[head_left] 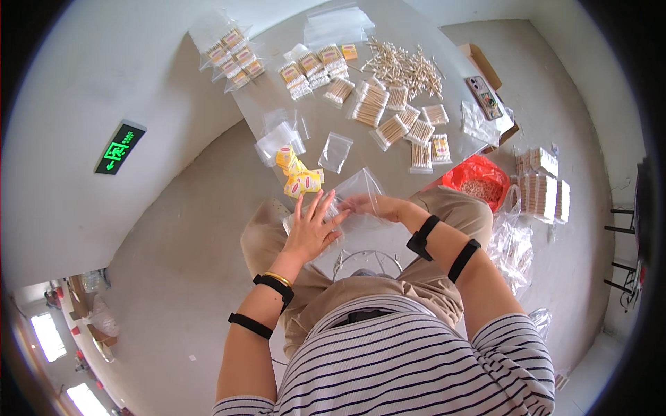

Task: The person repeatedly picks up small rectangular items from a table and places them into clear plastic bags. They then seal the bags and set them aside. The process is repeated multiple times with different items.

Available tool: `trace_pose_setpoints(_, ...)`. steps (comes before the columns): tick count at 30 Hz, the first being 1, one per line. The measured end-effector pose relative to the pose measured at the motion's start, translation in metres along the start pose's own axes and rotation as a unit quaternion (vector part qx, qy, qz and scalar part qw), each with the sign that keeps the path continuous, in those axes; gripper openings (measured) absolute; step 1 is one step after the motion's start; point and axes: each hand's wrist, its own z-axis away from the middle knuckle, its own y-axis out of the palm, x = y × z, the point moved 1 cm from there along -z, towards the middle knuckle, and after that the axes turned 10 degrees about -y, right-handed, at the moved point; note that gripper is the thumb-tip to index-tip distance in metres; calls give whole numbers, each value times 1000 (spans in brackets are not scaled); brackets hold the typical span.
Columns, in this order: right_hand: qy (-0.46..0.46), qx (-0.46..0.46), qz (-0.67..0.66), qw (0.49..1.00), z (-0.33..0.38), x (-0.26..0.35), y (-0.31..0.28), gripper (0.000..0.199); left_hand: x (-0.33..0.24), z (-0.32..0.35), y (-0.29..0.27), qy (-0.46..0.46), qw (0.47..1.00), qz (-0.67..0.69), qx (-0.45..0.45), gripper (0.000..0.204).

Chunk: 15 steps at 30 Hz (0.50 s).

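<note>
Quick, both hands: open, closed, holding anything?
Left hand: open, fingers spread flat on the clear plastic bag.
Right hand: fingers pinch the same bag's edge.

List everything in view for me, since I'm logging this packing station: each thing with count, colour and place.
clear bag in hand: one, transparent, at the table's near edge, between both hands
yellow packets: small pile, yellow with red, left of that bag
empty clear bags: several, transparent, mid table and far end
bagged cotton swabs: many, tan sticks, across the table
loose cotton swabs: a heap, tan and white, far right of the table
phone: one, patterned case, right edge
red bag: one, on the floor to the right
stacked swab packs: several, right of the red bag
table: one, grey
left hand: open, flat on the bag
right hand: pinching the bag
</note>
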Motion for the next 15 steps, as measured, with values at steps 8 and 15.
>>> trace_pose_setpoints(8, -137, -30, 368, 919, -19, -33, -5, 30, -2, 0, 1, -3, 1000, 5, -7, 64)
trace_pose_setpoints(15, -175, -32, 404, 898, -31, -44, -11, 30, -2, -2, 0, 18, 1000, -17, 4, 67)
